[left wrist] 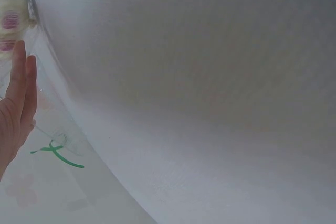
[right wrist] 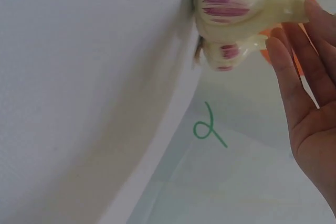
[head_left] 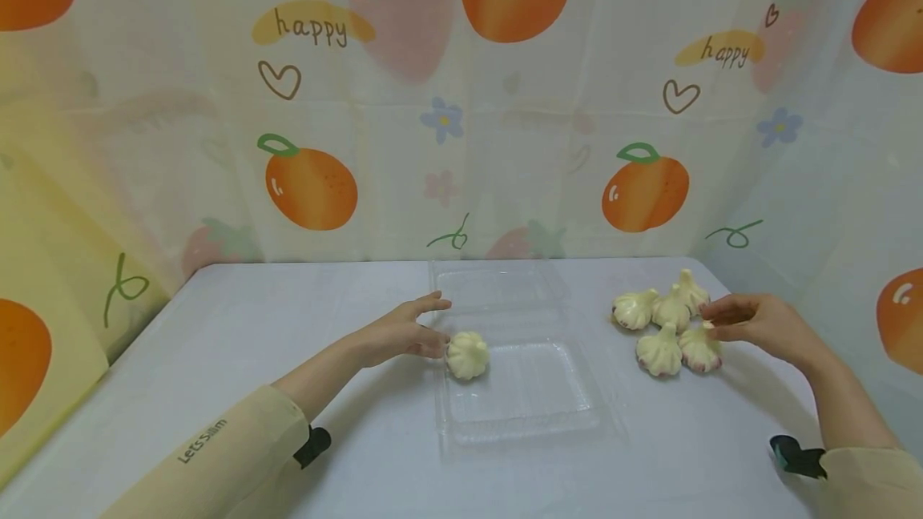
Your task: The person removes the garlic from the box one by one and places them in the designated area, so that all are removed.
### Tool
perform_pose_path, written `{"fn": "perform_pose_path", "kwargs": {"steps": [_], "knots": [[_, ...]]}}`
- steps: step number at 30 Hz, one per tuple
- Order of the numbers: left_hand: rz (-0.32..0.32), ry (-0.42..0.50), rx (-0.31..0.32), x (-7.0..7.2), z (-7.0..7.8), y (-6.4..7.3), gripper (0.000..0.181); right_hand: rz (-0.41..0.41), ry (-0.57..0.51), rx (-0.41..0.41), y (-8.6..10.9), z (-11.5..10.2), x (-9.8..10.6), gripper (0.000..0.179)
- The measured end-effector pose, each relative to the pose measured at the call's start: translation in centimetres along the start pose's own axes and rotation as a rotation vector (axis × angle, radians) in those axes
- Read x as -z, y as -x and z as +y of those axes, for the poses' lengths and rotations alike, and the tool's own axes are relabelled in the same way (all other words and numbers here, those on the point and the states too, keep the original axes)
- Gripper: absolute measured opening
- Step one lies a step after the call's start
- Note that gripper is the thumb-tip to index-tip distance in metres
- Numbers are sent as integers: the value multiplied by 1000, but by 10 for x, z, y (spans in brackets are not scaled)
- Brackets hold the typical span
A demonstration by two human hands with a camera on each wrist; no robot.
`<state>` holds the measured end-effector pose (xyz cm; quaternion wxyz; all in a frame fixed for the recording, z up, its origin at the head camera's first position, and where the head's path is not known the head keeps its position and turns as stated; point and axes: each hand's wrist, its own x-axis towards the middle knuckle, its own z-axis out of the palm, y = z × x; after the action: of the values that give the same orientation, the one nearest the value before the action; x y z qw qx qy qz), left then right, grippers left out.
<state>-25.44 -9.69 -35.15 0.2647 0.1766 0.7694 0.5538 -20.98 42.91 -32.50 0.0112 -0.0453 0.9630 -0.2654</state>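
A pale garlic bulb (head_left: pixel 467 356) sits at the left side of a clear plastic clamshell box (head_left: pixel 519 423). Beside that bulb is my left hand (head_left: pixel 404 332), its fingers straight and apart; in the left wrist view the fingertips (left wrist: pixel 19 51) come right up to the purple-streaked bulb (left wrist: pixel 11 20). On the right, my right hand (head_left: pixel 764 327) reaches over a cluster of several garlic bulbs (head_left: pixel 659 351). Its thumb and fingers are spread around the stem of the nearest garlic bulb (head_left: pixel 701 349). In the right wrist view, fingertips overlap that bulb's stem (right wrist: pixel 289 7).
The box's raised lid (head_left: pixel 497 288) lies toward the back of the white table (head_left: pixel 324 287). A curtain (head_left: pixel 519 183) printed with oranges hangs behind the table, and more printed cloth flanks both sides. Dark wrist straps (head_left: pixel 313 447) show at the sleeves.
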Motion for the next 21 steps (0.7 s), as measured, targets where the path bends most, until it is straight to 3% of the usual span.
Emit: {"fn": "perform_pose_path", "kwargs": {"steps": [11, 16, 21], "knots": [[3, 0, 7, -1, 3, 3, 74, 59, 8, 25, 1, -28, 4, 48], [1, -2, 6, 0, 2, 3, 75, 137, -9, 72, 1, -49, -1, 44], [-1, 0, 5, -1, 2, 3, 76, 151, -35, 105, -1, -71, -10, 40]]}}
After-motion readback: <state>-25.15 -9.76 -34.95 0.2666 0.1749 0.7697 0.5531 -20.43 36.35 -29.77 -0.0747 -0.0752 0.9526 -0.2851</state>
